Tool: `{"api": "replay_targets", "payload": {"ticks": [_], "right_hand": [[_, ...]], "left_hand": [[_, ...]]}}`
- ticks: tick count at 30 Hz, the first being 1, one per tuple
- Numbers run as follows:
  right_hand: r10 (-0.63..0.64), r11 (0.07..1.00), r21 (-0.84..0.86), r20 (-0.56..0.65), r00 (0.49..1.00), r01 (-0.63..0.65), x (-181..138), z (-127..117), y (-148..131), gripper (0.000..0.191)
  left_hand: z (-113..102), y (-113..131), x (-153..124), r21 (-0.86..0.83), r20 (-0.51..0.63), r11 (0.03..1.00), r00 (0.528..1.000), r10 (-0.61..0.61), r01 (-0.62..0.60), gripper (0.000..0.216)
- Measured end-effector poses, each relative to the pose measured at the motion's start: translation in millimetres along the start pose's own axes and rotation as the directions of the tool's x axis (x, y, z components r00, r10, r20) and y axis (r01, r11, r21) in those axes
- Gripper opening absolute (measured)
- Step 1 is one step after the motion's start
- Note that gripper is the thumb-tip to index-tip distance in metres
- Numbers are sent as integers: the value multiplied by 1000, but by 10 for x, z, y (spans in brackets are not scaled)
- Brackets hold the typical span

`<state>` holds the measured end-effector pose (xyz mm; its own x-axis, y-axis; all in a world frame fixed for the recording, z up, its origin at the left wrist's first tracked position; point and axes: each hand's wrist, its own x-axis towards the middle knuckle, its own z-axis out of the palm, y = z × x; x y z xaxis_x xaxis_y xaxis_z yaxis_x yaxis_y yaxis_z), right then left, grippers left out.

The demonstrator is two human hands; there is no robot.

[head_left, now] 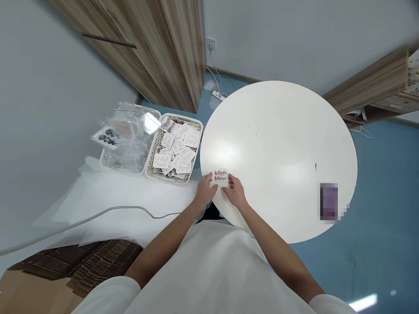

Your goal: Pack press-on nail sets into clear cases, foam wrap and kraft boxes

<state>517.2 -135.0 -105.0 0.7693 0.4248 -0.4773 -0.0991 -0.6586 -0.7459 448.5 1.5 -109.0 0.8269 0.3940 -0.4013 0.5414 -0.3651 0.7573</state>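
Observation:
A small white card with rows of pink press-on nails (pixel 220 175) lies at the near left edge of a round white table (pixel 281 144). My left hand (pixel 205 190) pinches the card's left side with closed fingers. My right hand (pixel 235 192) holds its right side, fingers curled on the card's edge. Both forearms reach in from the bottom of the view over my white top.
To the left stand two white baskets: one (pixel 157 171) full of several nail cards, the other (pixel 105 163) piled with clear plastic boxes. A grey cable (pixel 98 214) crosses the white sheet beside me. A blurred dark object (pixel 328 201) rests on the table's right side.

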Motion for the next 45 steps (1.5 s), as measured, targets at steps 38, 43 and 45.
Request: {"api": "replay_targets", "payload": {"ticks": [38,43,45], "right_hand": [[-65,943,328,16,998,56,209,195,-174,65],[-110,916,395,61,992,77,51,126,-143,66],[-140,898,431,88,986,89,-89,66,-98,64]], "left_hand": [[-102,-111,205,-54,-72,997,996,51,-55,62],[-56,-111,58,-74,-101,997,995,24,-32,60],[-21,-108,-40,-89,-115,996,993,1,-12,59]]}}
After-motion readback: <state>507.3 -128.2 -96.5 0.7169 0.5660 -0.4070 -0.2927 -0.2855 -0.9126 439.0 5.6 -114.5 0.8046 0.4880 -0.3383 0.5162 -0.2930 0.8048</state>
